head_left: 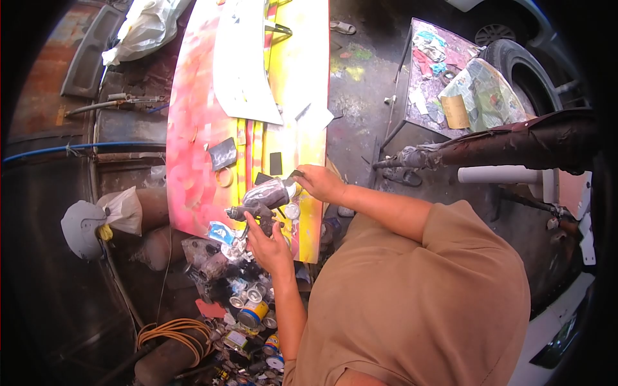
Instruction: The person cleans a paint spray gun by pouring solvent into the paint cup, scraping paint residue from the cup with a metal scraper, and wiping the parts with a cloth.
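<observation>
A spray gun [259, 214] with a grey, paint-stained cup [267, 195] is held over the near end of a long red, yellow and white panel [193, 167]. My left hand [269, 248] is around the gun's body, its fingers partly spread against it. At the far end of the cup, my right hand [320, 183] pinches a small dark piece that I cannot make out. Below the cup lies a round white lid [292, 211]. A dark sheet [223, 154] and a tape roll [224, 177] rest on the panel.
Cans [253, 313] and scraps crowd the floor below the panel, beside a coiled orange hose [174, 338]. A cluttered table [421, 83] stands at the upper right near a tyre [521, 71]. A wrapped brown bar [515, 141] juts in from the right.
</observation>
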`<state>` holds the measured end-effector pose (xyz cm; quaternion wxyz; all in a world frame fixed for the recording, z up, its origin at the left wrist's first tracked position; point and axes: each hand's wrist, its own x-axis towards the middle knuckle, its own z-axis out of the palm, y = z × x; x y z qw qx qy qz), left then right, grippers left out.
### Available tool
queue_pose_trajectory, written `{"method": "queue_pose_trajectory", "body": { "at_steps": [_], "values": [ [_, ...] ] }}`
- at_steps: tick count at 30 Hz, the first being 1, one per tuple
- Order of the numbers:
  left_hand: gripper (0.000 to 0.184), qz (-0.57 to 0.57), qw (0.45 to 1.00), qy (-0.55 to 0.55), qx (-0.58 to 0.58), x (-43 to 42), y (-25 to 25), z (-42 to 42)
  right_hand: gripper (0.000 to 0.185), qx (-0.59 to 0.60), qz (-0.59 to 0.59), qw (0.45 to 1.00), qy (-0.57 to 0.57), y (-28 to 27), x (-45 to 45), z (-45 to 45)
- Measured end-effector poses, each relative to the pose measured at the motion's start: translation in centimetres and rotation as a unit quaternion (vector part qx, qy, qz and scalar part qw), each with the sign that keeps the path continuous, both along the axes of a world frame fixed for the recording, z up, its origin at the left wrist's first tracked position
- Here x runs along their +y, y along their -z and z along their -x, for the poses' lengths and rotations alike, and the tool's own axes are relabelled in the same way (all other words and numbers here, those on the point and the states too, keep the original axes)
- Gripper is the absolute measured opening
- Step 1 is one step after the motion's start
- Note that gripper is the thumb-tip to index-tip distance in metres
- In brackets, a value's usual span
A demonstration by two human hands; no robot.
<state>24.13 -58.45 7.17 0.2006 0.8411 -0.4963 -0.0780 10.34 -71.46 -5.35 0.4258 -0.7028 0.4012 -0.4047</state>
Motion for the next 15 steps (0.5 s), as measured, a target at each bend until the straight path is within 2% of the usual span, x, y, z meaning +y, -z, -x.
{"method": "queue_pose_trajectory", "body": {
  "at_steps": [15],
  "values": [
    [0.08,0.03,0.998,-0.004,0.056,-0.1,1.4,-0.8,0.018,0.008,-0.003,1.0,0.003,-0.4,0.1,0.1]
  ]
}}
